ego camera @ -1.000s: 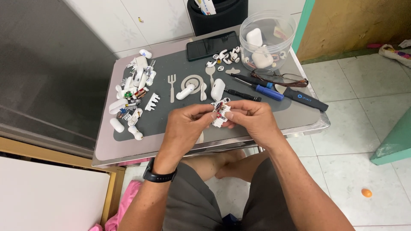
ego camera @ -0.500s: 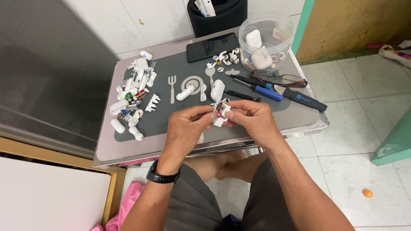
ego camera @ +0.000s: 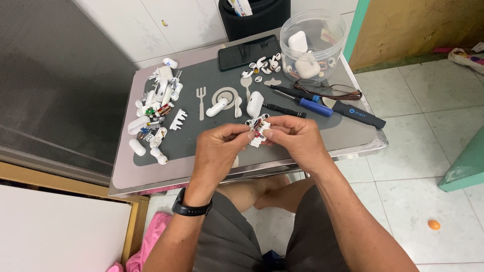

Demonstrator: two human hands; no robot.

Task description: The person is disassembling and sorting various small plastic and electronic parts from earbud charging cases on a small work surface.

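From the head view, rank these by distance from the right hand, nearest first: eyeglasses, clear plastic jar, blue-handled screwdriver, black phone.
From the right hand:
1. Blue-handled screwdriver, just beyond the fingers.
2. Eyeglasses, a little farther, to the right.
3. Black phone, at the table's far edge, left of the jar.
4. Clear plastic jar, at the far right corner.
Phone and jar are nearly level.

A white small part (ego camera: 257, 132) with red and dark spots is being held. A grey mat (ego camera: 212, 136) with pale cutlery pattern is being shown, also a blue-black screwdriver (ego camera: 302, 102) and a black wristband (ego camera: 190, 207).

Probably a home repair corner: tiled floor (ego camera: 403, 166), small table (ego camera: 242, 168) strewn with screwdrivers (ego camera: 302, 103).
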